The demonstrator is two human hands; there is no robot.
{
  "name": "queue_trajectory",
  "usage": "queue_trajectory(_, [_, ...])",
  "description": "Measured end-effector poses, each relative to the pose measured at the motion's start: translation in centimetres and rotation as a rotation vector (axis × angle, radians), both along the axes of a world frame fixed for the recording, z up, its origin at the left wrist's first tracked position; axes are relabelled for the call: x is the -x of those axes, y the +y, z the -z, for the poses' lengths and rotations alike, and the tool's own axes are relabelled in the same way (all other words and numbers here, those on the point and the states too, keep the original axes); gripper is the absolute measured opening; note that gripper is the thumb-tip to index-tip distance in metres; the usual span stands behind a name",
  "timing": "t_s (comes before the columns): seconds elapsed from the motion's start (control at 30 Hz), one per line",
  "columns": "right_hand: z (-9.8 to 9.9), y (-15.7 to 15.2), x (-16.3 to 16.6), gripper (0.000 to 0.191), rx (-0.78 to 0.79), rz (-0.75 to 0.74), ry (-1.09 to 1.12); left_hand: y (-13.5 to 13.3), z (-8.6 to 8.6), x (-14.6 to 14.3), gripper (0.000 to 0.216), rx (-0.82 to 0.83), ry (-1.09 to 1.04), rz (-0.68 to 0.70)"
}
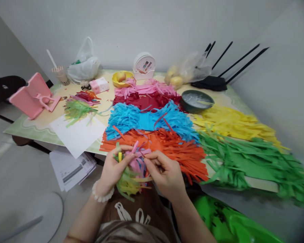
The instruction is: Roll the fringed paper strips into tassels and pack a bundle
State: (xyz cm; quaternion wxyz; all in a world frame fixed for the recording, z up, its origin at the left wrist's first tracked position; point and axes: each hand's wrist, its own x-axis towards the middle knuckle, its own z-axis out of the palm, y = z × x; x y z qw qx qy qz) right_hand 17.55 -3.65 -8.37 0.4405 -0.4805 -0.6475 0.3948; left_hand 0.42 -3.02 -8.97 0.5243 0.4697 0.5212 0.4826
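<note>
Low in front of my body, my left hand (pixel 114 168) is closed around a tassel of thin paper strips (pixel 129 182) in pink, yellow and pale green, whose ends hang down over my lap. At its right, the thumb and forefinger of my right hand (pixel 167 173) are pinched together beside the tassel's top. A thin dark strip or thread appears at those fingertips, too small to name. Just beyond both hands lies orange fringed paper (pixel 154 140), with blue fringed paper (pixel 147 121), dark red fringed paper (pixel 148 101) and pink fringed paper (pixel 152 88) stacked away from me.
Green fringed paper (pixel 250 162) and yellow fringed paper (pixel 233 123) spread at right, near a dark bowl (pixel 190 106). At left are finished-looking tassels (pixel 81 108), a white sheet (pixel 77 133) and a pink stand (pixel 35 96). A green bag (pixel 225 219) sits below the table's right edge.
</note>
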Motion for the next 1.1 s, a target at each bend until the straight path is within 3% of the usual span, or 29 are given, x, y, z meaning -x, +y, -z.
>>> queue_trajectory(0.27, [0.2, 0.1, 0.4, 0.022, 0.174, -0.046, 0.142, -0.1, 0.4, -0.2, 0.016, -0.178, 0.239, -0.040])
queue_trajectory(0.5, [0.5, 0.6, 0.1, 0.015, 0.072, -0.016, -0.011, -0.5, 0.7, -0.5, 0.014, -0.458, 0.528, -0.086])
queue_trajectory(0.77, [0.6, 0.4, -0.1, 0.011, -0.007, -0.046, -0.180, 0.0, 0.8, -0.2, 0.017, -0.445, 0.602, -0.073])
queue_trajectory(0.87, [0.8, 0.6, 0.0, 0.011, -0.016, -0.013, -0.154, 0.0, 0.7, -0.3, 0.015, -0.436, 0.569, -0.001])
queue_trajectory(0.97, [1.4, 1.4, -0.1, 0.024, 0.105, -0.028, 0.028, 0.0, 0.6, -0.4, 0.015, -0.410, 0.548, 0.083])
queue_trajectory(1.1, [2.3, 2.5, -0.8, 0.031, 0.361, -0.282, 0.303, -0.2, 0.5, -0.3, 0.014, -0.357, 0.521, 0.155])
